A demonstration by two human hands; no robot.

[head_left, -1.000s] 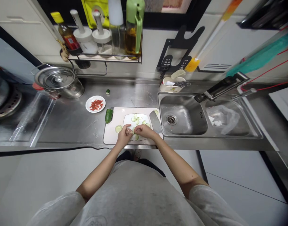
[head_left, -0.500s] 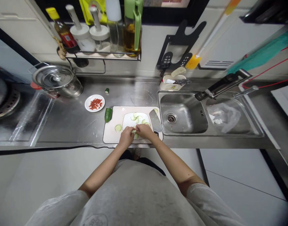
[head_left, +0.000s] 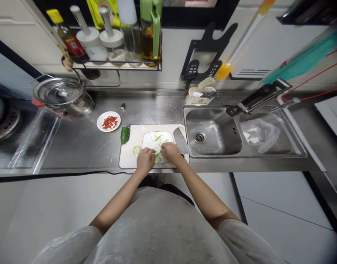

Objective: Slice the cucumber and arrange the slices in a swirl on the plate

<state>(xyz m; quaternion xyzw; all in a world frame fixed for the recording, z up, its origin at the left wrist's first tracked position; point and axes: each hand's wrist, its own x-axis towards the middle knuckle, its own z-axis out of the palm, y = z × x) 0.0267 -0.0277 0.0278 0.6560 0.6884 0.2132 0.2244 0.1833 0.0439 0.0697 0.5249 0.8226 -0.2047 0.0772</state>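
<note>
A white plate (head_left: 168, 138) lies on the pale cutting board (head_left: 127, 156), with several thin cucumber slices (head_left: 158, 160) arranged on it. My left hand (head_left: 145, 160) is over the plate's left edge, its fingers closed close to a slice. Opposite it, my right hand (head_left: 171, 152) bends over the plate's right side with fingertips pinched together. Whether either pinch holds a slice is hidden. A small stack of cucumber slices (head_left: 136, 150) sits left of the plate. The cleaver (head_left: 180, 140) lies along the board's right side, its handle partly behind my right wrist.
A cut cucumber (head_left: 125, 135) rests on the board's left edge. Beyond are a cucumber end (head_left: 123, 106) and a dish (head_left: 99, 124) of chopped red pieces. A lidded steel pot (head_left: 81, 104) stands back left; the sink (head_left: 218, 146) is at right. A bottle rack (head_left: 116, 67) hangs above.
My hands have drawn apart from their near-touching position over the plate, the left one moving left. The camera view has shifted slightly. Board, cleaver and cut cucumber stay where they were.
</note>
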